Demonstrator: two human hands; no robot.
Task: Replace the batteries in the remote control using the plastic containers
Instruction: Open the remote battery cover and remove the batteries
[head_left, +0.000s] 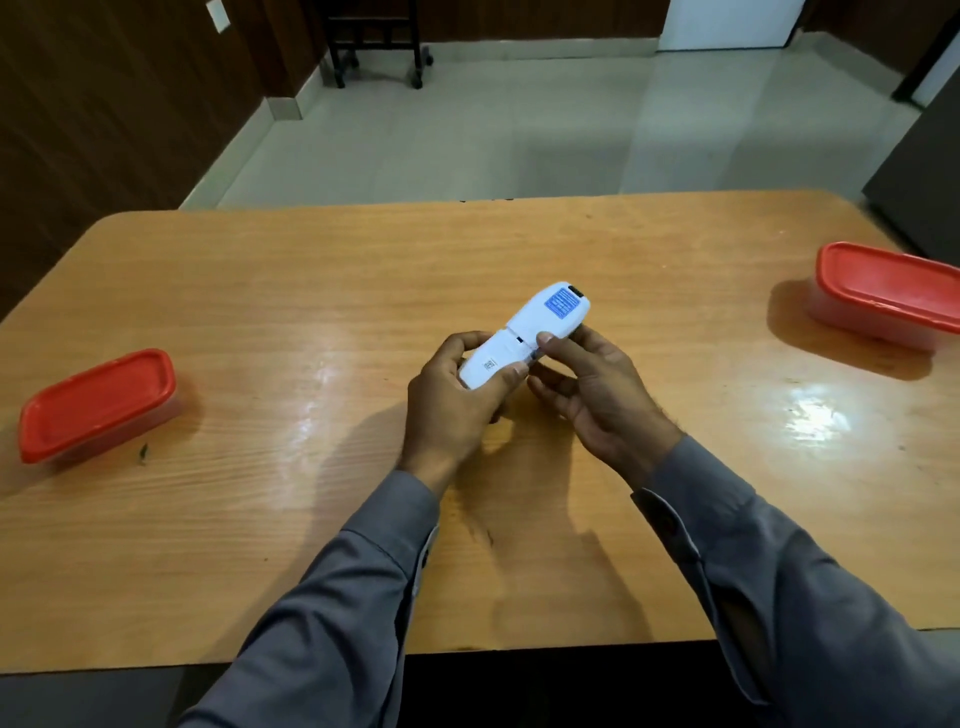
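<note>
A white remote control (540, 327) is held above the middle of the wooden table (311, 291), back side up, its length running diagonally from the near left to the far right. A blue label (562, 302) sits near its far end, and a small printed code shows on the battery cover (491, 361) at the near end. A seam with a dark notch crosses the back where the cover meets the body.

The left hand (457, 410) is curled around the near end, its thumb lying across the cover's edge and its fingers wrapped under the far side, so it grips the cover end firmly. The right hand (597, 395) is half closed, thumb tip pressed on the remote's side at the seam, with the fingers bent loosely beneath the body. Grey shirt sleeves (332, 597) cover both forearms.

Two plastic containers with red lids stand well apart from the remote. The left container (96, 402) sits near the table's left edge, the right container (888, 296) near the far right corner, partly cut off by the frame. Both lids are on, and what lies inside cannot be told. A small dark speck (143, 452) lies just beside the left container.
</note>
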